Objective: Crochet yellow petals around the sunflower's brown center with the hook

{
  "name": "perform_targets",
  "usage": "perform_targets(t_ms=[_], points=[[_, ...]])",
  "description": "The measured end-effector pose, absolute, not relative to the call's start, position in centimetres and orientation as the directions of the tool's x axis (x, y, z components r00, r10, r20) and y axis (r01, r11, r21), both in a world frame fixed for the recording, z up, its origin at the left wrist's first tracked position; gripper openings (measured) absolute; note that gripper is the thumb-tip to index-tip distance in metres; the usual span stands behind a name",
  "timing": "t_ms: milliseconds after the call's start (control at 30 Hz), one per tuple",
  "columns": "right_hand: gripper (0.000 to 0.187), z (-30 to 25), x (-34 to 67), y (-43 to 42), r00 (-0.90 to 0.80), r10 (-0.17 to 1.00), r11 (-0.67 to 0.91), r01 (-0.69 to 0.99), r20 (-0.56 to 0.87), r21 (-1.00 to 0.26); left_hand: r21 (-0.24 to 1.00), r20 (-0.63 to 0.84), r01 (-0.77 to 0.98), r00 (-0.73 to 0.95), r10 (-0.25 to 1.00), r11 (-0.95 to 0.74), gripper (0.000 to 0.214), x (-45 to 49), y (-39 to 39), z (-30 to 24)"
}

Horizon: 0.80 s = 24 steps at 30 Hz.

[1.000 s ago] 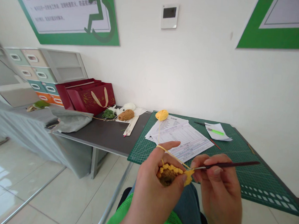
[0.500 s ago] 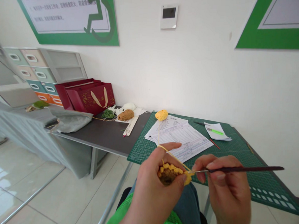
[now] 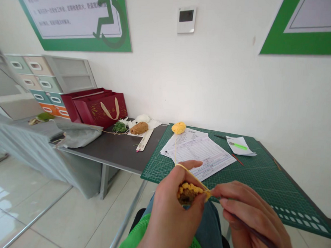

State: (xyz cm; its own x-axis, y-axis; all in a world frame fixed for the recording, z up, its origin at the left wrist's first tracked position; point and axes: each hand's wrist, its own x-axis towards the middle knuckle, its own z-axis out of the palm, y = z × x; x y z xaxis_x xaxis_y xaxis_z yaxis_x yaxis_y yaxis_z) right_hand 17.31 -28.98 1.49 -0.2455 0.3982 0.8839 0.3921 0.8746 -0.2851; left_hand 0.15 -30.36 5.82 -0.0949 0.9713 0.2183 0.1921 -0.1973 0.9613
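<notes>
Two bare hands hold a small crocheted piece [image 3: 188, 192] above the lap, just short of the near edge of the bench. Its rim is yellow and its centre darker. The left hand [image 3: 174, 210] wraps around it, fingers [image 3: 189, 164] curled and clamped on the piece. A yellow yarn strand [image 3: 192, 174] passes over the index finger and runs up to a yellow yarn ball [image 3: 178, 128] on a green cutting mat [image 3: 263, 175].

The right hand [image 3: 249, 215] pinches a dark crochet hook [image 3: 267, 244] with its fingers together, just beside the piece, and hides the hook's tip. Printed papers [image 3: 200, 152] lie on the mat beyond the hands, near a small white sheet [image 3: 238, 145]. Farther left on the grey bench [image 3: 116, 149] are a tan yarn ball [image 3: 139, 128], a white yarn ball [image 3: 142, 118], green yarn [image 3: 119, 127], a red gift bag [image 3: 99, 110] and a crumpled grey cloth [image 3: 77, 135], with a drawer cabinet [image 3: 42, 79] behind.
</notes>
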Motion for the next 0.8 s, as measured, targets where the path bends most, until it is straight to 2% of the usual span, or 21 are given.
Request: perform_targets(t_ms=[67,133,233,333,400,567,633,700,767,800], points=[[0.031,1.7,17.0,-28.9,-0.293,0.354,0.873,0.443,0.888,-0.202,0.970,0.196,0.166,-0.100,0.976,-0.177,0.021,0.2,-30.3,5.8],[0.034,1.6,16.7,-28.8,-0.287,0.342,0.870,0.458,0.895,-0.185,0.977,0.173,0.142,-0.105,0.979,-0.157,0.018,0.2,-30.3,5.8],[0.041,0.8,16.3,-28.6,-0.190,0.340,0.879,0.411,0.921,-0.240,0.985,0.150,0.101,-0.130,0.980,-0.137,0.019,0.2,-30.4,5.9],[0.045,-0.3,16.0,-28.4,-0.059,0.366,0.877,0.357,0.929,-0.323,0.993,0.113,-0.023,-0.133,0.985,-0.117,0.040,0.2,-30.5,6.1],[0.040,-0.8,15.7,-28.3,0.041,0.387,0.872,0.309,0.921,-0.380,0.985,0.085,-0.138,-0.114,0.990,-0.101,0.052,0.3,-30.5,6.3],[0.018,-0.9,14.0,-27.7,0.219,0.530,0.836,0.025,0.819,-0.548,0.923,0.012,-0.382,-0.112,0.994,-0.054,0.060,0.5,-30.3,6.6],[0.012,-1.0,13.1,-27.3,0.230,0.563,0.826,-0.114,0.794,-0.552,0.881,-0.052,-0.473,-0.059,0.997,0.018,0.066,0.4,-30.1,6.5],[0.009,-1.3,12.6,-26.9,0.270,0.541,0.841,-0.187,0.797,-0.508,0.836,-0.114,-0.540,0.009,0.993,0.100,0.071,0.3,-29.9,6.4],[0.014,-1.9,12.3,-26.5,0.316,0.436,0.896,-0.070,0.842,-0.438,0.809,-0.150,-0.568,0.048,0.988,0.150,0.073,0.3,-29.6,6.1],[0.020,-2.2,12.3,-26.5,0.307,0.351,0.918,0.074,0.885,-0.390,0.809,-0.153,-0.568,0.050,0.987,0.154,0.073,0.4,-29.5,6.0]])
